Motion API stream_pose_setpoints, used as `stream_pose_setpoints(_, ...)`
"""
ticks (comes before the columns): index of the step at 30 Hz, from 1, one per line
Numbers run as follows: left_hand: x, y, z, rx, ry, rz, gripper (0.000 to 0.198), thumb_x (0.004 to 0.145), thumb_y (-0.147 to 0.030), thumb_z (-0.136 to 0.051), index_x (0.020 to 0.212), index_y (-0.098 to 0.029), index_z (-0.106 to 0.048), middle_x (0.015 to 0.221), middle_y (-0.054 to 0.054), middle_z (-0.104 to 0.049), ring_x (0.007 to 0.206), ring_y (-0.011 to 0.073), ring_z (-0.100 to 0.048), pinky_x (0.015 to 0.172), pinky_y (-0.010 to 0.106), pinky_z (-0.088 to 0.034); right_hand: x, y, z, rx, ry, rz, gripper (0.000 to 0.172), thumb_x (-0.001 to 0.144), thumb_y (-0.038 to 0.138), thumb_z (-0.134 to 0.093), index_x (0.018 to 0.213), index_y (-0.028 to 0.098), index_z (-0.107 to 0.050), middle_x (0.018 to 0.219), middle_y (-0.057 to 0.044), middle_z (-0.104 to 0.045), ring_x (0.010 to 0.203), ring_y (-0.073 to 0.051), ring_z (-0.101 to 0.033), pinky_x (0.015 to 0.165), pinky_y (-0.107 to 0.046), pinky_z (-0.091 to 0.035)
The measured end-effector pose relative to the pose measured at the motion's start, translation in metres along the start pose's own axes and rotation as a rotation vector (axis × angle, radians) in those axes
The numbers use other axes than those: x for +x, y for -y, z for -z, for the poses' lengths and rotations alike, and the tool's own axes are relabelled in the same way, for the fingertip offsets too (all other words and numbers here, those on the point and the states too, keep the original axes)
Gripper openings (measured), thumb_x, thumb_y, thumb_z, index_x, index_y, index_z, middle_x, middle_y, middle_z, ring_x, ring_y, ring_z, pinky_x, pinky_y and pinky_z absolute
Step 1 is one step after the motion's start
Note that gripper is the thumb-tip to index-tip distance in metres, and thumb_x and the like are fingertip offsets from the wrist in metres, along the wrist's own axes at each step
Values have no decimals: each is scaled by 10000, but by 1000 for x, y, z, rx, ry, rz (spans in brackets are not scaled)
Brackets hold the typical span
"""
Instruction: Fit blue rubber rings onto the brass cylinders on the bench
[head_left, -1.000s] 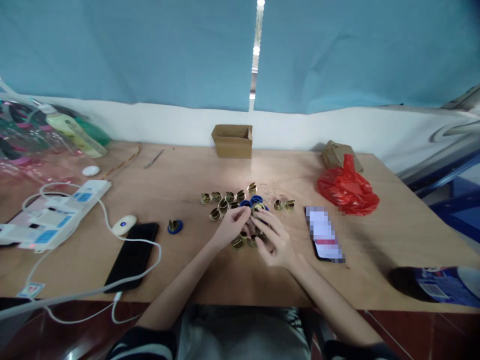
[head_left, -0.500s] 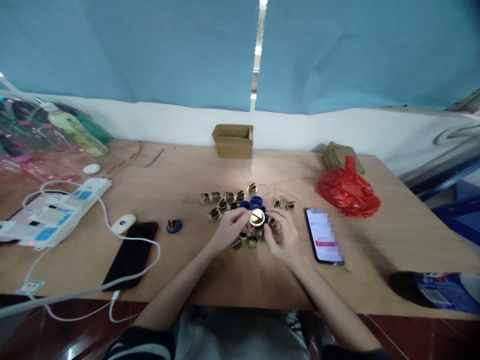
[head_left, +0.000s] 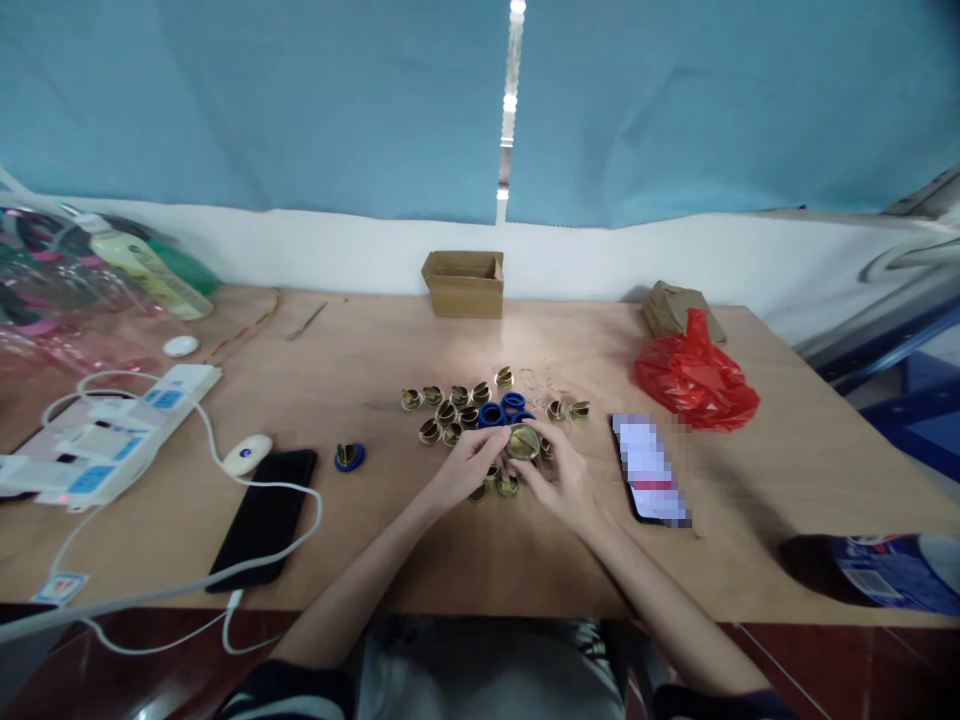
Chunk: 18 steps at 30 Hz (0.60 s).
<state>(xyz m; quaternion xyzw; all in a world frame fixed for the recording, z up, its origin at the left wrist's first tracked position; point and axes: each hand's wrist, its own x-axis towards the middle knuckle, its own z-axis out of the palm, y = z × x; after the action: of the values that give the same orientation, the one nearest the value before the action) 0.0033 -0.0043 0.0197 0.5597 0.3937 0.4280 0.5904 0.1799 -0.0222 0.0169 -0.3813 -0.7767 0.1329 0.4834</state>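
Over the middle of the table, a round brass-coloured metal piece (head_left: 523,443) is held up between my hands. My left hand (head_left: 472,465) pinches its left edge with thumb and fingertips. On the opposite side, my right hand (head_left: 561,470) closes its fingers and thumb around the edge. Beneath and about them lie several similar round brass pieces (head_left: 447,411), many with an upright flat bar. Several blue rings (head_left: 492,413) sit just behind my fingers, partly covered. Apart on the left, one brass piece stands on a blue ring (head_left: 349,457). My hands hide part of the pile.
An open cardboard box (head_left: 466,292) stands at the back. A lit phone (head_left: 649,470), red plastic bag (head_left: 697,385) and dark bottle (head_left: 870,570) are on the right. A black phone (head_left: 266,520), white power strip (head_left: 180,385), cables and clear bottles (head_left: 82,310) occupy the left.
The brass piece in my hands has turned: its bright face has become duller and more tilted. My right hand has moved slightly left, closer around it.
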Motion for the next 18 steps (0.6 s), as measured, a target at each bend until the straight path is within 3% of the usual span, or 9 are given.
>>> stream_pose_setpoints(6, -1, -6, -1, 95, -52, -77, 272, 919, -429, -629, 897, -166, -700, 676, -6, -643, 576, 116, -585, 573, 231, -476, 12, -17, 15, -124, -206, -134, 415, 957, 352, -662, 1333, 206, -565, 1199, -117, -700, 1086, -248, -681, 937, -426, -569)
stream_pose_setpoints(12, 3, 2, 3, 65, -166, -200, 191, 911, -329, -656, 1032, -189, -706, 932, 55, -709, 805, 152, -664, 677, 242, -535, 26, -52, 44, -276, -144, -432, 492, 968, 545, -540, 1243, 143, -611, 1090, -143, -743, 917, -253, -702, 826, -386, -549)
stream_pose_setpoints(15, 5, 4, 5, 11, -194, -183, 270, 926, -341, -638, 1158, -208, -674, 946, 50, -707, 715, 129, -652, 603, 228, -537, 29, -54, 55, -373, -59, -593, 440, 923, 559, -584, 1098, 157, -630, 892, -99, -753, 734, -225, -685, 693, -309, -495)
stream_pose_setpoints(18, 7, 4, 7, 11, -230, -201, 269, 927, -333, -637, 1156, -200, -685, 940, 49, -722, 646, 107, -636, 609, 235, -552, 31, -52, 59, -546, 132, -652, 302, 941, 476, -572, 951, 184, -646, 793, -74, -744, 708, -216, -684, 668, -280, -425)
